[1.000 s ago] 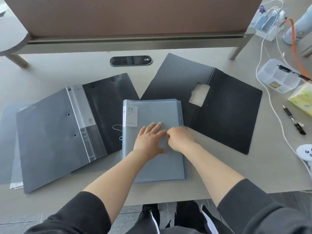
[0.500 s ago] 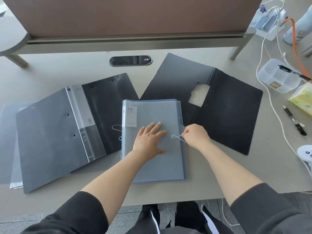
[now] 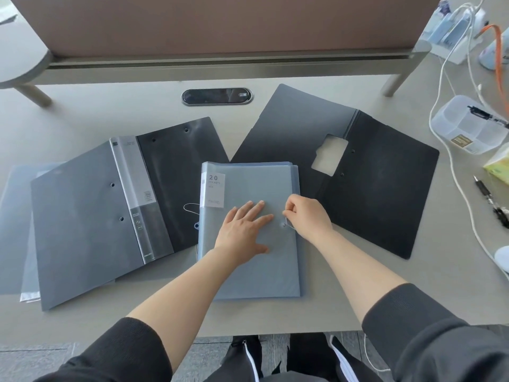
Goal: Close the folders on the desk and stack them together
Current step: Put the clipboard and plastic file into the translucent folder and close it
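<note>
Since half a second ago, the right hand (image 3: 307,216) has moved back from the right edge of the blue folder (image 3: 256,257) to a spot over the cover, just above the round fastener button (image 3: 284,224). Its fingers are pinched narrow on the thin elastic cord (image 3: 289,226) at that button. The left hand (image 3: 243,230) has not shifted: it lies flat, fingers spread wide, palm pressing the closed cover just left of the button.

The blue folder lies closed at the centre of the tabletop (image 3: 358,293), near the front edge, with a white "20 POCKETS" label (image 3: 214,190) at its upper left corner. Its left edge overlaps the grey binder (image 3: 82,216), which lies open toward the left edge of the tabletop. Its upper right corner overlaps the black folder (image 3: 380,188), which lies open toward the right edge and has a cut-out window in its left leaf.

A cable grommet (image 3: 216,96) sits in the tabletop near the back edge, in front of a brown partition (image 3: 220,23). At the right edge lie a clear plastic box (image 3: 465,128), white cables (image 3: 454,172) and a pen (image 3: 486,193).
</note>
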Available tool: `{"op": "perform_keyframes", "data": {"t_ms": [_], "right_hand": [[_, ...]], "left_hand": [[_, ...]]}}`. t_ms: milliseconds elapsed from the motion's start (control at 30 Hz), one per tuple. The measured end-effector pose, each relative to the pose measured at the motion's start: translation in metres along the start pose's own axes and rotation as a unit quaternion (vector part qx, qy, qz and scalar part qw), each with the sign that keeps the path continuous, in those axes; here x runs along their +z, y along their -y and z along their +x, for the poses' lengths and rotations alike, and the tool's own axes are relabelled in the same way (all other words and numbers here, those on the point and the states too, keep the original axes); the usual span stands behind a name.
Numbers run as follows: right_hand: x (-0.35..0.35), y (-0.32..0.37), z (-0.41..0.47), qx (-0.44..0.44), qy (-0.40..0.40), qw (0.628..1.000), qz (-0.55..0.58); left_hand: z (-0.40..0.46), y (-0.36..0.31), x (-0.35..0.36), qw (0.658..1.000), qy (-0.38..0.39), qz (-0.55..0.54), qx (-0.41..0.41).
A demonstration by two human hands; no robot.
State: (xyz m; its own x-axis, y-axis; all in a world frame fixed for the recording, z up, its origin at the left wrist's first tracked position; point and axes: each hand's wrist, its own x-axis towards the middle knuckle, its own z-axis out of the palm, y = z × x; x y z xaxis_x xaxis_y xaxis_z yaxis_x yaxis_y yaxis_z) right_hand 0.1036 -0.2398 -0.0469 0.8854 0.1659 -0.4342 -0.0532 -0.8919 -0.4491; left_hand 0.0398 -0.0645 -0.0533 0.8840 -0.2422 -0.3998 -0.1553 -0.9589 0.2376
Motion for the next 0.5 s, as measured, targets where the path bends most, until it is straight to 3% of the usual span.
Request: {"op": "perform_keyframes", "data": {"t_ms": [300, 500], "right_hand": [[-0.025, -0.018, -0.015, 0.033, -0.042, 0.993, 0.108], [-0.057, -0.048, -0.034, 0.069, -0.077, 0.982, 0.158]], "left_hand": [[-0.005, -0.004, -0.003, 1.0, -0.001, -0.002, -0.003], [0.001, -0.041, -0.018, 0.996, -0.058, -0.063, -0.01]]}}
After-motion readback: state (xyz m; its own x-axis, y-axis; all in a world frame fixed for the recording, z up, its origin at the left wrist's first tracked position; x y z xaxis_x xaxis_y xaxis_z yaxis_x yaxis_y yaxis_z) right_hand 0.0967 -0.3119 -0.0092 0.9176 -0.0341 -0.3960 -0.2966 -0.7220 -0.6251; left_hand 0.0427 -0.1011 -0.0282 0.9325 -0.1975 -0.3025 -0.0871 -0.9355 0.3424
